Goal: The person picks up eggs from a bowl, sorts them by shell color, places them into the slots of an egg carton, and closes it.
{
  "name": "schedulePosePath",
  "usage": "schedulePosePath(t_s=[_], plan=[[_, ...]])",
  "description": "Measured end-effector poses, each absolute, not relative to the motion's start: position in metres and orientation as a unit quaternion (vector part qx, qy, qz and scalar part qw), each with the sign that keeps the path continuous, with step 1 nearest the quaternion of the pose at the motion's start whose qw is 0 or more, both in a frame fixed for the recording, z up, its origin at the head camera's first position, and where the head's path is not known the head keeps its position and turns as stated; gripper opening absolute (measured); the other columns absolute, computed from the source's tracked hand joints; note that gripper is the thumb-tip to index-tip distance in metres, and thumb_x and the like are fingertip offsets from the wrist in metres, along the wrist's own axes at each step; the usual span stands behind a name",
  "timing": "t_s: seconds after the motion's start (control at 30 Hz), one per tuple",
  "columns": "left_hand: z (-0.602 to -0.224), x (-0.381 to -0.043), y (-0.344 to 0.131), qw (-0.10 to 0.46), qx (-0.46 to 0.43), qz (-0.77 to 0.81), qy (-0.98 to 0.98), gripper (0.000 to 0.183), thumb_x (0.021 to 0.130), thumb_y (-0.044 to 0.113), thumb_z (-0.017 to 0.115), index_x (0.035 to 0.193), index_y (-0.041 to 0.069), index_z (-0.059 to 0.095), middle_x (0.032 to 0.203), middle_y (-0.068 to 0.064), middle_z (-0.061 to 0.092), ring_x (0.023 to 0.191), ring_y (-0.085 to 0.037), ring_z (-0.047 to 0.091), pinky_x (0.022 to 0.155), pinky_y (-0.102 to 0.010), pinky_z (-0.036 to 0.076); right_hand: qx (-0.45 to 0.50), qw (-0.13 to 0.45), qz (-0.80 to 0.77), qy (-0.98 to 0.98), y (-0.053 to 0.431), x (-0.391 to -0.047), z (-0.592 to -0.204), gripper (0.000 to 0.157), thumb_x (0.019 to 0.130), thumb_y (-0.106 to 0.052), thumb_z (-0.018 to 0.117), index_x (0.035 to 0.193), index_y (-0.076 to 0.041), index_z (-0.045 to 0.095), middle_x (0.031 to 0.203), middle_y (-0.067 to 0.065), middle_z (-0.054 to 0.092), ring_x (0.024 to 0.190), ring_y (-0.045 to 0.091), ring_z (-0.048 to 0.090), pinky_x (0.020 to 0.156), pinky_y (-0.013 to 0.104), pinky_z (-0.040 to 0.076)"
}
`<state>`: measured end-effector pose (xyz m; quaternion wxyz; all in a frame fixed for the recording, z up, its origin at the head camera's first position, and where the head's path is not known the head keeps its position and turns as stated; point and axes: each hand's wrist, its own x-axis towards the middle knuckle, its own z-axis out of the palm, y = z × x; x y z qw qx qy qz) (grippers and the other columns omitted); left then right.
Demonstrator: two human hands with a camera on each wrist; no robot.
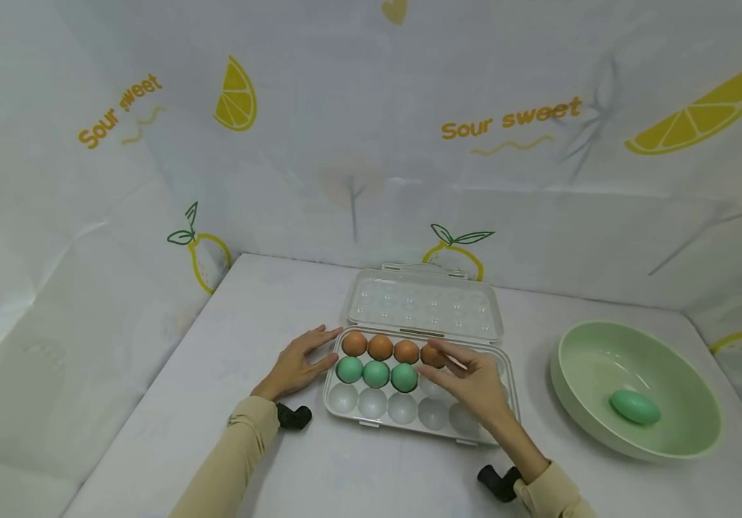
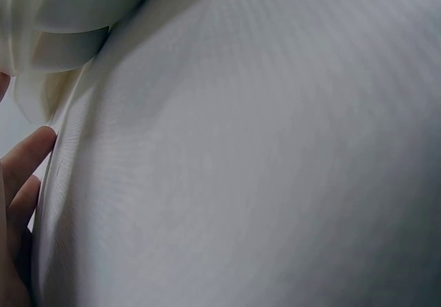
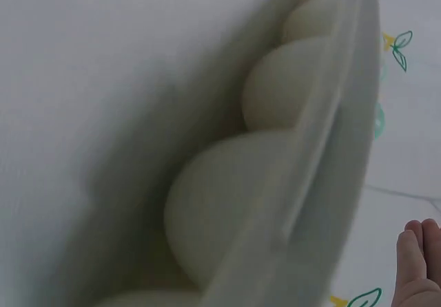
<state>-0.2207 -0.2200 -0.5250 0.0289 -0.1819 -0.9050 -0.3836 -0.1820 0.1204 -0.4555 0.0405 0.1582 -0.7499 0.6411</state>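
A clear plastic egg box (image 1: pixel 371 424) lies with its lid (image 1: pixel 426 306) folded back behind it. Several brown eggs (image 1: pixel 380 347) sit in its back row and three green eggs (image 1: pixel 376 374) in the middle row. My right hand (image 1: pixel 474 381) pinches the rightmost brown egg (image 1: pixel 433 357) between thumb and fingers, at its cup; the hand partly hides it and the cups to the right. At the box's left end, my left hand (image 1: pixel 296 365) touches the rim with extended fingers. The left wrist view catches fingertips (image 2: pixel 31 155) beside the box.
A large pale green bowl (image 1: pixel 578 381) stands on the table to the right, with one green egg (image 1: pixel 635 407) inside. White sheeting printed with lemons (image 1: pixel 235 93) rises behind and at the sides of the white table (image 1: pixel 216 345).
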Motion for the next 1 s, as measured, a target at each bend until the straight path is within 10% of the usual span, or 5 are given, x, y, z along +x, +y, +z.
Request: schedulePosePath(t_s=[0.27, 0.77, 1.0], plan=[[-0.525, -0.22, -0.218, 0.028, -0.182, -0.382, -0.906, 0.053, 0.097, 0.031, 0.07, 0.147, 0.019, 0.058, 0.152, -0.011, 0.057, 0.149, -0.039, 0.043, 0.122, -0.064, 0.033, 0.124, 0.064, 0.64, -0.756, 0.173, -0.186, -0.434, 0.047, 0.085, 0.004, 0.079, 0.128, 0.015, 0.063, 0.117, -0.021, 0.073, 0.114, -0.01, 0.066, 0.096, 0.015, 0.056], [-0.527, -0.219, -0.22, 0.042, -0.182, -0.383, -0.905, 0.053, 0.096, 0.032, 0.07, 0.146, 0.018, 0.058, 0.15, -0.014, 0.058, 0.147, -0.042, 0.044, 0.12, -0.067, 0.033, 0.093, 0.088, 0.705, -0.697, 0.284, -0.177, -0.431, 0.042, 0.089, 0.016, 0.067, 0.131, 0.011, 0.063, 0.118, -0.012, 0.078, 0.112, -0.002, 0.071, 0.094, 0.012, 0.055], [-0.525, -0.219, -0.22, 0.026, -0.174, -0.386, -0.905, 0.054, 0.097, 0.031, 0.07, 0.147, 0.02, 0.057, 0.153, -0.012, 0.055, 0.15, -0.04, 0.041, 0.122, -0.066, 0.031, 0.014, 0.056, 0.599, -0.799, 0.347, -0.169, -0.43, 0.046, 0.096, -0.001, 0.069, 0.141, -0.004, 0.061, 0.117, -0.03, 0.072, 0.113, -0.02, 0.06, 0.087, -0.004, 0.042]])
